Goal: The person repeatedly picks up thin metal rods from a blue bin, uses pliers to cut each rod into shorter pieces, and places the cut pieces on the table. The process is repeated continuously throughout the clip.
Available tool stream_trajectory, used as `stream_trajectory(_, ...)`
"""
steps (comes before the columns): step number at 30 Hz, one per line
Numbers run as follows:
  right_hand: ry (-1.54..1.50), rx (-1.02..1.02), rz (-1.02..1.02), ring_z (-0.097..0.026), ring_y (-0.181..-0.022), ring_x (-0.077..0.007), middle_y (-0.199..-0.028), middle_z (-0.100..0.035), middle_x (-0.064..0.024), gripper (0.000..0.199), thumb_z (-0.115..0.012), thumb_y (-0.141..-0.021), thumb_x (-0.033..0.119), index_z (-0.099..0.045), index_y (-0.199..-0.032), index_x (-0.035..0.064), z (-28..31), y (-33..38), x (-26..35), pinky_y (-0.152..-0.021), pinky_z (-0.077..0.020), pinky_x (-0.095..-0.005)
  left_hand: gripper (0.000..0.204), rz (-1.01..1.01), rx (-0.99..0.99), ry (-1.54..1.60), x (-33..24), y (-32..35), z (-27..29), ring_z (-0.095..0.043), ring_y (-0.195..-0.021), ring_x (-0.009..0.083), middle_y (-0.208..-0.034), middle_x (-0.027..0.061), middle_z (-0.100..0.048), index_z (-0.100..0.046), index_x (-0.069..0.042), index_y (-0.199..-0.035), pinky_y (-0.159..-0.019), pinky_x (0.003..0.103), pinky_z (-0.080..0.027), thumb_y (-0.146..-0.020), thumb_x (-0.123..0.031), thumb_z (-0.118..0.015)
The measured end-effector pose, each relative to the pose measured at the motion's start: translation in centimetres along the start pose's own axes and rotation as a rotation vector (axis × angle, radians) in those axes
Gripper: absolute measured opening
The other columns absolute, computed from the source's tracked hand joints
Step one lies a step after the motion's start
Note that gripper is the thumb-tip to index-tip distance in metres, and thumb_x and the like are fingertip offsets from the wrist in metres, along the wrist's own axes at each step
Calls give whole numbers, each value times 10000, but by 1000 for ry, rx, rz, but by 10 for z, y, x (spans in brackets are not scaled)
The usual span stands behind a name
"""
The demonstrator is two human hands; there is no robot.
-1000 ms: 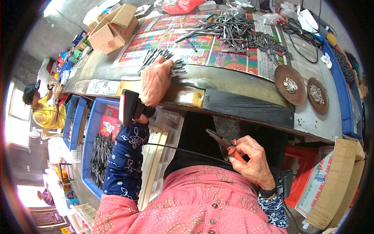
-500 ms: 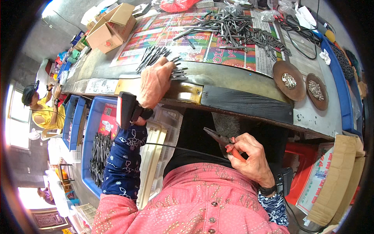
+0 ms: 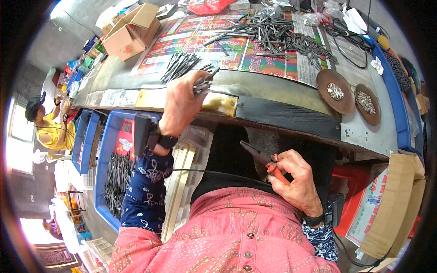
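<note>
Left hand: we held it closed around a clump of black strips.
Right hand: we gripped red-handled pliers.
Near bundle: our left wrist had just turned from it, apparently parting off a handful.
Far pile: it lay beyond, on printed sheets.

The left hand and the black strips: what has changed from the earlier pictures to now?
The left hand has turned; the black strips on its right, splayed flat before, are now bunched and tilted. Whether its grip changed is unclear. The right hand still holds the pliers; the larger brown bowl stayed put.
</note>
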State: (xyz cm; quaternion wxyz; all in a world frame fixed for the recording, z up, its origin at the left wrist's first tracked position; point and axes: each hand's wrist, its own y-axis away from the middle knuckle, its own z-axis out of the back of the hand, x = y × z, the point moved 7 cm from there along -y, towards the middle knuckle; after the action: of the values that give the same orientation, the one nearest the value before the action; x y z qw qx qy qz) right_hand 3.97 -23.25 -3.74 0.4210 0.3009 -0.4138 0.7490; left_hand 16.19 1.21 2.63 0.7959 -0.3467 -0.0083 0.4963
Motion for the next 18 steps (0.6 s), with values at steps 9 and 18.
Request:
stream_trajectory(9,252,-152,144,-589,-877,-316,-989,-593,-136,271,-701,-620,-45,-621,-871,20,19,-2,32,-760,-493,-394,111,553,221,896,-53,61,-10,-450,-515,15,-738,18,-656,-671,-5,-1034,-453,173,-322,-964,-71,-617)
stream_trajectory(18,564,-207,313,-566,-897,-287,-998,-569,-109,239,-737,-684,131,-649,-894,60,20,6,58,-786,-405,-444,134,757,283,1461,-73,94,-20,-340,-416,27,-769,98,-662,-614,-42,-1095,-384,188,-247,-975,-99,-598)
